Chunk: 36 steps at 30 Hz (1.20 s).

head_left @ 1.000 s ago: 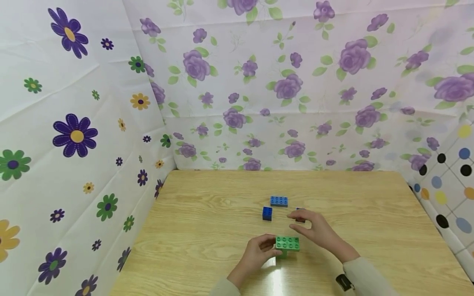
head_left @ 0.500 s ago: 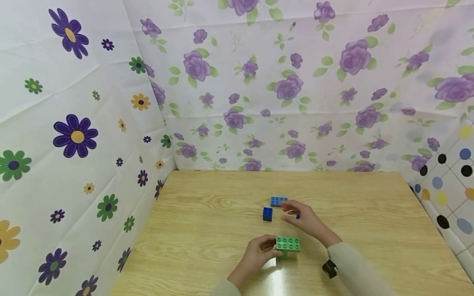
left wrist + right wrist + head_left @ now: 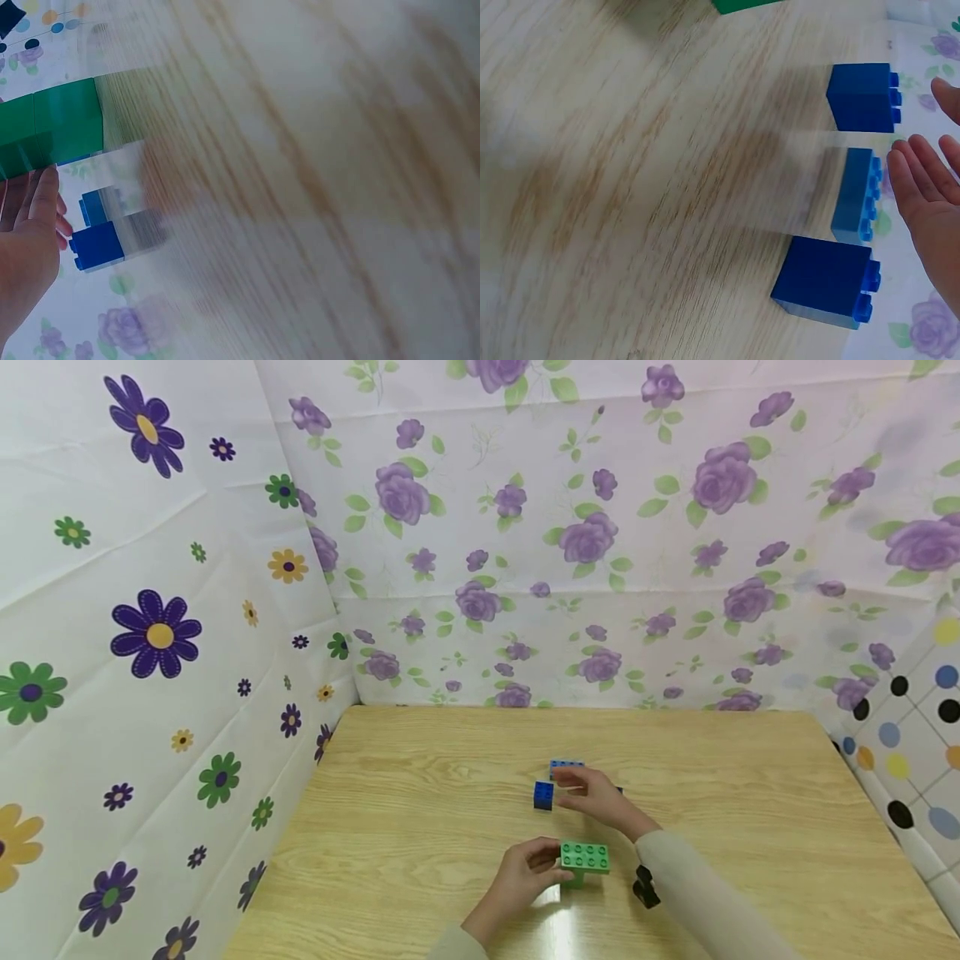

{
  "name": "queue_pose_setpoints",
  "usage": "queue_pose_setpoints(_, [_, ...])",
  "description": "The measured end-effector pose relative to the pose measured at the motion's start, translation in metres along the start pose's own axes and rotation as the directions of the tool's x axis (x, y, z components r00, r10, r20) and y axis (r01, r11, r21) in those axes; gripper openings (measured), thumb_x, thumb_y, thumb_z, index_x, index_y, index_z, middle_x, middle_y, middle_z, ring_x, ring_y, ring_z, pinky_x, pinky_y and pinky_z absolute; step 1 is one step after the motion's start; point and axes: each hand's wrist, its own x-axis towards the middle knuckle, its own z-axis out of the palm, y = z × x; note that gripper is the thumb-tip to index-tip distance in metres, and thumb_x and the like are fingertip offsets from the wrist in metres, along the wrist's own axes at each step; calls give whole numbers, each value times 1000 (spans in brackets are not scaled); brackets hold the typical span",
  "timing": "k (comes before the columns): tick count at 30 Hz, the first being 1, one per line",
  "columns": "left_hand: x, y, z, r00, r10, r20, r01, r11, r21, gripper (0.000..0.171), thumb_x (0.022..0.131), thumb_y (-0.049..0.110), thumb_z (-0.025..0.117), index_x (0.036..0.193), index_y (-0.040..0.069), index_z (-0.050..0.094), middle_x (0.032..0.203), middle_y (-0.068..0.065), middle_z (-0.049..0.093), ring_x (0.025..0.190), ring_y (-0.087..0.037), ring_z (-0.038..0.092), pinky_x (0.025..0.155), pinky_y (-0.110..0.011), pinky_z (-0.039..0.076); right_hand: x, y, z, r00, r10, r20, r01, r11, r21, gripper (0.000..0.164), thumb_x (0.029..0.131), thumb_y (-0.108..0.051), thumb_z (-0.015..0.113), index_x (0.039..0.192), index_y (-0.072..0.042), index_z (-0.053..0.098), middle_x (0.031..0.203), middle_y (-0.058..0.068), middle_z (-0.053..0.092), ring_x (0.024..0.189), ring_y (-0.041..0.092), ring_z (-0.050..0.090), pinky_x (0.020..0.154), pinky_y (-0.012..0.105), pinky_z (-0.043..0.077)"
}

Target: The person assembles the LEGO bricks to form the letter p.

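My left hand grips a green toy building brick, its thumb in front and its fingers behind. The studded light-green brick sits crosswise on a narrower green brick. My right hand hovers over the blue bricks, thumb and fingers spread apart with nothing between them. Its fingertips are right beside a small dark-blue brick. Behind it lies a longer, lighter blue brick, partly covered by the fingers. Another dark-blue brick is mostly hidden behind this hand; the right wrist view shows it whole.
The bricks stand on a wood-grain table. A white cloth with purple roses rises along its back edge. Flowered cloth closes the left side, and dotted cloth the right. A black device is at the right wrist.
My right hand has moved left across the blue bricks, from the right-hand dark-blue brick toward the left-hand one. My left hand stays in place on the green bricks.
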Motion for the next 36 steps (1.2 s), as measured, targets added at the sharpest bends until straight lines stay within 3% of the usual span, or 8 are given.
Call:
queue_pose_setpoints(14, [-1,0,2,1000,-22,-16,22,1000,14,36,81,10,77,115,6,66,112,-6,67,108,-18,63,91,-25,53,9,7,12,999,28,45,-27,999,-27,50,91,-9,67,135,6,47,134,25,50,120,39,51,96,43,51])
queue_pose_setpoints(21, [-1,1,1,1000,-26,-14,26,1000,12,35,81,10,77,115,6,67,112,-5,67,108,-18,63,91,-24,53,14,8,14,997,73,15,-72,995,-72,39,91,-5,66,128,2,56,127,18,57,115,35,56,94,44,52])
queue_pose_setpoints(26, [0,2,1,999,-32,-10,32,999,4,35,82,10,77,115,6,66,112,-6,67,108,-19,63,91,-25,53,14,7,14,999,37,-3,-37,995,-91,33,91,-6,66,123,-1,60,121,15,61,110,32,60,90,41,55])
queue_pose_setpoints(36, [2,-1,0,999,-38,-13,38,999,2,37,81,11,78,116,6,66,113,-6,67,108,-18,63,91,-25,53,7,4,7,998,62,5,-61,996,-63,36,91,-3,64,127,-2,59,126,18,57,114,36,57,90,41,55])
